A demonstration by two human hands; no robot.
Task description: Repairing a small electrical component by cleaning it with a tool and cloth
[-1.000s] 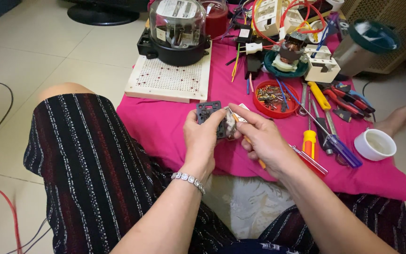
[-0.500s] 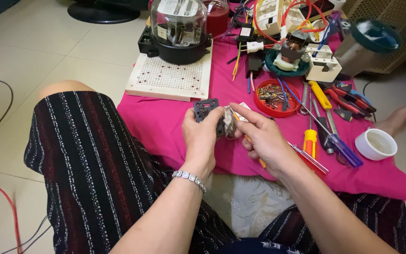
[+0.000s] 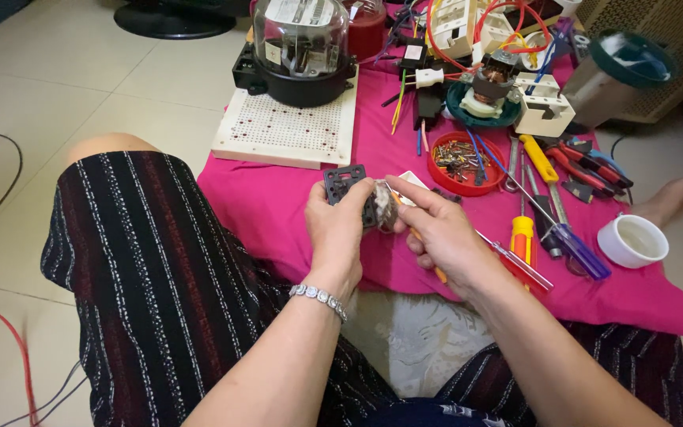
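My left hand [image 3: 340,229] grips a small dark square electrical part [image 3: 346,183] with a greyish bundle at its right side. My right hand [image 3: 435,231] holds an orange-handled screwdriver [image 3: 424,251], its tip pressed against the part. Both hands hover over the near edge of a pink cloth [image 3: 278,207] spread on the floor. A bead bracelet circles my left wrist.
On the cloth: a white perforated board [image 3: 286,130] under a glass-domed meter [image 3: 300,47], a red dish of screws [image 3: 465,163], screwdrivers and pliers [image 3: 563,174], a white cup [image 3: 632,240], a wired motor [image 3: 485,93]. My striped-clothed legs lie at left and below. Cables run along the left floor.
Both hands stay together on the part with only slight shifts; the view has tilted a little.
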